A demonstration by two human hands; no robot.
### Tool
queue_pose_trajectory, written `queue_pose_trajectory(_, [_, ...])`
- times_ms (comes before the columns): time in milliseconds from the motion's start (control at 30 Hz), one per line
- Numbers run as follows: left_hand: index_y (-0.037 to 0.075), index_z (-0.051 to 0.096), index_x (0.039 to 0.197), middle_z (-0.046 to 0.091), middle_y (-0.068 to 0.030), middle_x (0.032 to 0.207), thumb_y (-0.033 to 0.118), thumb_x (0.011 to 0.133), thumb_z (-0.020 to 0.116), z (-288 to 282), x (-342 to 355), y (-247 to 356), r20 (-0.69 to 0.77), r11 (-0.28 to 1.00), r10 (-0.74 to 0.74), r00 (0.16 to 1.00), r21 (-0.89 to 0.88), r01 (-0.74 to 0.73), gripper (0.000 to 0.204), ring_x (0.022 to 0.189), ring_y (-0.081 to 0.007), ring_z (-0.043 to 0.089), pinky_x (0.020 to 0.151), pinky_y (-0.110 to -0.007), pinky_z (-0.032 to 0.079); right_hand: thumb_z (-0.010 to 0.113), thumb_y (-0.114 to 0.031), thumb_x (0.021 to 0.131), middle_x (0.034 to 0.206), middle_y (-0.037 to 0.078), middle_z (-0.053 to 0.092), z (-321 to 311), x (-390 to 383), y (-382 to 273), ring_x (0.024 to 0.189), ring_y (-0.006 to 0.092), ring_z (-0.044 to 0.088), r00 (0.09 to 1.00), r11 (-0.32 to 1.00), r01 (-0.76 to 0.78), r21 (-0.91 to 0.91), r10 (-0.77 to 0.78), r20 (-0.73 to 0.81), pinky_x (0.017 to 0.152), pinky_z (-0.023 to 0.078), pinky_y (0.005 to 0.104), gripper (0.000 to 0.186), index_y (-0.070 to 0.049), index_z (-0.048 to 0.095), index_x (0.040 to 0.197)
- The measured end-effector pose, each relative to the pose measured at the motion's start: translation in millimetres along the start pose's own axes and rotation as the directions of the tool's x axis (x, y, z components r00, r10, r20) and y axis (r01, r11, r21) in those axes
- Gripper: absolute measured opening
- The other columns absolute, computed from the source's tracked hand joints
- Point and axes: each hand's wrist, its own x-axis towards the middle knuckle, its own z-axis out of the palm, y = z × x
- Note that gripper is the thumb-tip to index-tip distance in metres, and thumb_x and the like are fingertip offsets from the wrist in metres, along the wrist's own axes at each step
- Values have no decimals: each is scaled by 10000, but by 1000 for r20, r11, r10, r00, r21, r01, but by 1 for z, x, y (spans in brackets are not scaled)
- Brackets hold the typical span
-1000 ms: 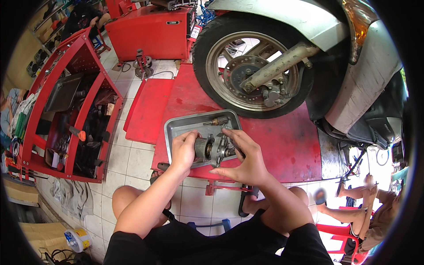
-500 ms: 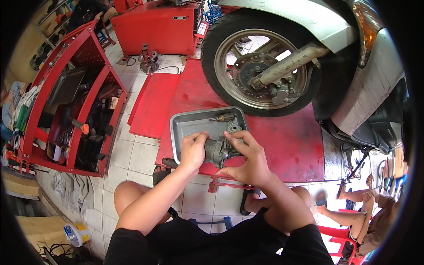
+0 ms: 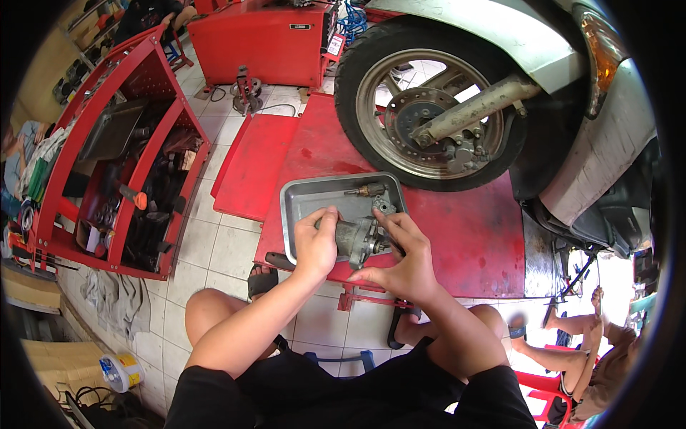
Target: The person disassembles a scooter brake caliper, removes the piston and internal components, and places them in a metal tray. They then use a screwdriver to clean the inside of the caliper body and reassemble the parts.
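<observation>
Above the near edge of a grey metal tray (image 3: 287, 214), both my hands hold a grey cylindrical motor (image 3: 350, 236) with a flanged end and a short shaft pointing right. My left hand (image 3: 316, 244) is closed round its plain left end. At the flanged end, my right hand (image 3: 412, 259) grips with fingers on the far side and the thumb below. Inside the tray lie a small brownish shafted part (image 3: 369, 190) and a small grey cast piece (image 3: 384, 206). A dark handle (image 3: 279, 261) rests by the tray's near left corner.
The tray stands on a red platform (image 3: 457, 236). A scooter's front wheel (image 3: 429, 114) rises just beyond. Left stands a red tool cart (image 3: 143, 171); a red cabinet (image 3: 257, 46) is farther back. Another person sits on a red chair (image 3: 547, 390) at the lower right.
The view has shifted slightly, so the surroundings sit a little farther right. The motor has turned slightly in my hands, and its shaft end shows more plainly.
</observation>
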Motion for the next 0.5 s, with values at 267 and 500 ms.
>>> queue_pose_trajectory(267, [-49,621,821,584,-104,667,203,969,567,3,-5,12,-27,940,310,950,159,-302,297,663,-160,536,640,-328,440,843,-391,783,799,27,610,19,-12,16,759,109,577,901,752,-412,515,421,106,681,494,266,620,93,644,1115])
queue_pose_trajectory(500, [-59,614,836,626,-173,743,127,946,580,-1,-3,19,23,846,479,877,253,-469,218,684,-275,619,667,-344,470,646,-484,934,640,-65,361,14,-17,21,502,41,276,742,419,-653,631,520,423,438,224,233,451,-104,458,782])
